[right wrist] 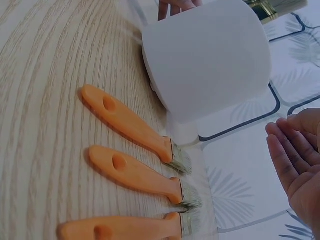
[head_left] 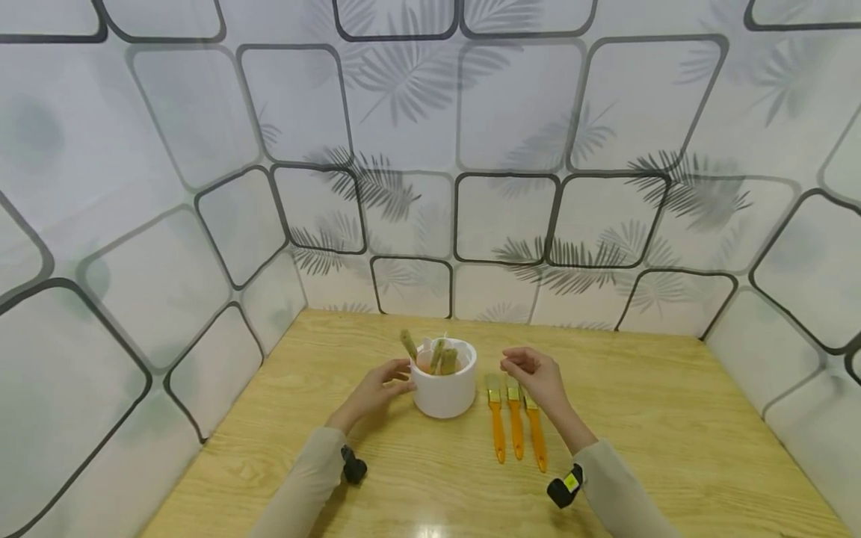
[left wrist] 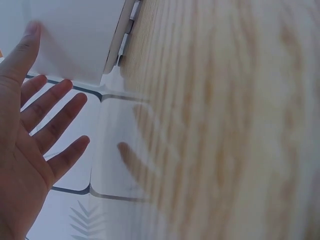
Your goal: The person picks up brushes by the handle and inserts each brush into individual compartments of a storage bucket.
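A white round container stands on the table with several paintbrushes in it, bristle ends up. My left hand is at its left side, fingers extended; in the left wrist view the thumb lies against the white wall. To the right of the container, three paintbrushes with orange handles lie side by side, bristles pointing away from me. My right hand hovers over their bristle ends, fingers loosely bent and thumb near the fingertips, holding nothing. In the right wrist view this hand is apart from the brushes.
The light wood table is bounded at the back and both sides by white curtains with dark outlined squares and leaf prints. A black wrist camera sits on the left forearm, another wrist camera on the right.
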A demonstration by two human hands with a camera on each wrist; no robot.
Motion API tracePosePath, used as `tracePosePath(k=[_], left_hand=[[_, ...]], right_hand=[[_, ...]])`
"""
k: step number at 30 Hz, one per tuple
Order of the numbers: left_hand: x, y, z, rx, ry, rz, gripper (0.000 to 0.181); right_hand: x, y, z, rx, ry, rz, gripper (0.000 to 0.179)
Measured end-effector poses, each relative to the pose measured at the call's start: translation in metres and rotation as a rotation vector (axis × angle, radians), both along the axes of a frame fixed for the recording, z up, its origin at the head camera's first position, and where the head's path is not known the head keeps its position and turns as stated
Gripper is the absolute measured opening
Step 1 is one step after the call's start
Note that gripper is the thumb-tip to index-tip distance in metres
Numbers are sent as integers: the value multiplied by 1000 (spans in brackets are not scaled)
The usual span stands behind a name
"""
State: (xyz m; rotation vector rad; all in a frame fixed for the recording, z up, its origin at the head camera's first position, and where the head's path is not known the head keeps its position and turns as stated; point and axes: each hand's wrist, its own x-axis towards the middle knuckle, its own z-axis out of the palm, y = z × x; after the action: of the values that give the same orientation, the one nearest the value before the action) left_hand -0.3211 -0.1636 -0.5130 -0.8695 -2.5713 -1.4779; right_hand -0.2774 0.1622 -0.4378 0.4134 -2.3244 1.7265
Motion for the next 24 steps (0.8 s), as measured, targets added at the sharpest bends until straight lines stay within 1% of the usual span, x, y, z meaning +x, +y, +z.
tracePosePath(k=[1, 2, 3, 4, 7, 8, 9, 12, 17, 21, 24], left_hand=[[0, 1, 0, -12, -15, 13, 55], [2, 2, 4, -18, -32, 18, 55], [2, 3, 5, -24, -45, 24, 55], [2, 4, 5, -28, -72, 38, 55], [1, 4, 4, -36, -101, 50, 57], [1, 5, 4, -35, -106, 49, 57], [-1, 4, 0, -36, -105, 51, 58], [-2, 4, -2, -32, -109, 48, 60], [0, 6, 0, -32, -112, 45, 63], [2, 6, 2, -33, -125, 49, 64], [2, 5, 1, -41, -120, 46, 64]], right_hand=[[0, 1, 0, -5, 0, 3, 19], [0, 1, 1, -8, -1, 5, 19], [0, 1, 1, -9, -2, 9, 20], [-1, 1, 1, -7, 0, 11, 20], [0, 2, 3, 1, -1, 10, 20], [0, 2, 3, 7, -4, 6, 20], [0, 3, 4, 11, -8, 3, 20], [1, 4, 5, 23, -16, -3, 20], [2, 5, 6, 42, 11, -6, 20], [1, 7, 3, 52, 28, -5, 21], [0, 9, 0, 52, 34, -12, 21]])
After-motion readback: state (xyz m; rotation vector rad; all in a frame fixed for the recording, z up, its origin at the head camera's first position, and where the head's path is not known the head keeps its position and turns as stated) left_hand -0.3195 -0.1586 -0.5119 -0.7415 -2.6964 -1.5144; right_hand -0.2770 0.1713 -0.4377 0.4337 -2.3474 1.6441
